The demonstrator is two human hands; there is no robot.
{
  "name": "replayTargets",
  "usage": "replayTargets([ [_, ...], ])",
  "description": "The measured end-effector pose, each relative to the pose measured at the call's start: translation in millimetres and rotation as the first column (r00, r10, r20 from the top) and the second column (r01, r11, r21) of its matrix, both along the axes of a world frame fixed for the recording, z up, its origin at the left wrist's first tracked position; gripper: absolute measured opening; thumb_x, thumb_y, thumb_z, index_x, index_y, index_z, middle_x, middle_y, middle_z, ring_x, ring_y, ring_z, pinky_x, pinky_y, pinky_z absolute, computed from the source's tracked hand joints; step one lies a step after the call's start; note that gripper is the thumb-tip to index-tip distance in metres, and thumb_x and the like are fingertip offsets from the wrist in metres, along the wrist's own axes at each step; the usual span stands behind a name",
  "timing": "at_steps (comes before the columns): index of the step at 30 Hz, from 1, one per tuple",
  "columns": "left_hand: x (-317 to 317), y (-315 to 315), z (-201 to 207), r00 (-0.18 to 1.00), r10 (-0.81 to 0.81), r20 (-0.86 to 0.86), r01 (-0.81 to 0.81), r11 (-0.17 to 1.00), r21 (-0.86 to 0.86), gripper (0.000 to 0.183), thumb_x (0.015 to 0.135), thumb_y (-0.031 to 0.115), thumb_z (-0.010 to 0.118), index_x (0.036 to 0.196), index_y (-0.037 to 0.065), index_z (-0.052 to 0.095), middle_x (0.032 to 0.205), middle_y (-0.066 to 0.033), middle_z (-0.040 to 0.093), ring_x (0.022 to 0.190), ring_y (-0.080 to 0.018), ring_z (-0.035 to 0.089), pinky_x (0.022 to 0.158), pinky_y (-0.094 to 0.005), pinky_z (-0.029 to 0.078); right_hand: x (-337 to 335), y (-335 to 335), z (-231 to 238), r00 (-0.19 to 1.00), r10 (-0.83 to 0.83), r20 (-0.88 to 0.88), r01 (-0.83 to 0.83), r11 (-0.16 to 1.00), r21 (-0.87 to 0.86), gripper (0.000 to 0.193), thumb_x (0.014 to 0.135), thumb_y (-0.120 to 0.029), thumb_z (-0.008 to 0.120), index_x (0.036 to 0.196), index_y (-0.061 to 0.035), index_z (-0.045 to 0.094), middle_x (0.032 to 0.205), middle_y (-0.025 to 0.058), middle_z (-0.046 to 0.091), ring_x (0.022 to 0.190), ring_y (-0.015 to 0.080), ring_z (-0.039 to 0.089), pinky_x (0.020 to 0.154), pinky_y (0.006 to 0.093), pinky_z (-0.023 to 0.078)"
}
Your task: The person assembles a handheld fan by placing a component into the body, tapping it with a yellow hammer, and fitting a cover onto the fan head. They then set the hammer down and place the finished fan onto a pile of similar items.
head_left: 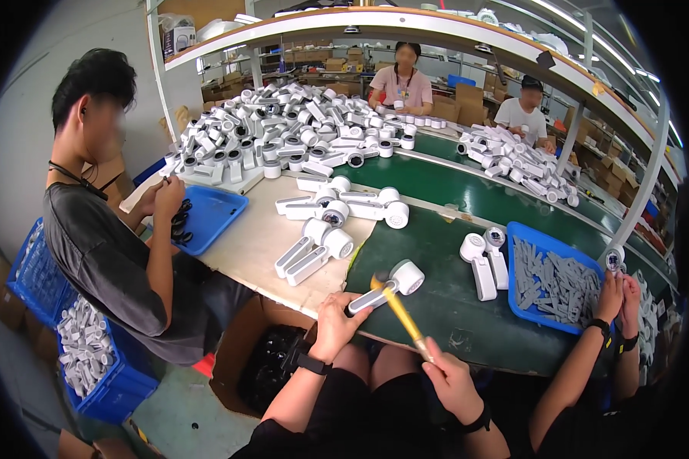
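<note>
My left hand (335,327) is closed round the handle end of a white handheld fan (407,277). The round head points away to the right, over the green table (406,344). In my right hand (453,382) is a hammer (403,315) with a yellow handle. Its head is over the fan's handle, near the round head; I cannot tell whether it touches. Several similar white fans (314,256) lie together beyond my left hand on a pale board (260,252). Two more fans (478,271) rest to the right, beside a blue tray (515,294) of grey strips.
A large heap of white fans (283,130) covers the far left. A cardboard box (233,359) with black parts stands below the table edge. Co-workers sit at left, right and across. At left are a blue tray (226,222) and a blue crate (126,394).
</note>
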State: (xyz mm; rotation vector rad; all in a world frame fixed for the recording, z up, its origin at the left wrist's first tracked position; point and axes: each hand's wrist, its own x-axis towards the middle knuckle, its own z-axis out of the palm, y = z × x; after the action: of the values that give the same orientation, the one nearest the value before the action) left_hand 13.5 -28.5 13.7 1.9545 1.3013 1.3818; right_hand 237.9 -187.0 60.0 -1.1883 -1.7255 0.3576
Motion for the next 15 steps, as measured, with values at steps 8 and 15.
replayTargets([
  [8,5,-3,-1,1.0,0.027,0.011,-0.027,0.999,-0.029,0.026,0.074,0.015,0.081,0.095,0.002,0.074,0.088,-0.0157,0.07,0.086,-0.0324,0.064,0.083,-0.0399,0.049,0,-4,-2,0.997,0.023,-0.068,-0.045,0.939,-0.341,0.047,0.092,-0.001,0.062,0.138,0.0019,0.051,0.101,0.0183,0.066,0.087,0.0257,0.065,0.08,0.0283,0.05],
  [15,2,3,-10,0.998,0.059,0.016,-0.059,0.998,-0.013,0.027,0.073,0.018,0.082,0.094,0.003,0.074,0.087,-0.0156,0.069,0.086,-0.0332,0.063,0.082,-0.0415,0.049,-8,-7,-1,0.994,0.1,0.042,-0.09,0.977,-0.194,0.05,0.089,0.0,0.064,0.138,0.0026,0.051,0.088,0.0141,0.063,0.074,0.0201,0.058,0.073,0.0297,0.048],
])
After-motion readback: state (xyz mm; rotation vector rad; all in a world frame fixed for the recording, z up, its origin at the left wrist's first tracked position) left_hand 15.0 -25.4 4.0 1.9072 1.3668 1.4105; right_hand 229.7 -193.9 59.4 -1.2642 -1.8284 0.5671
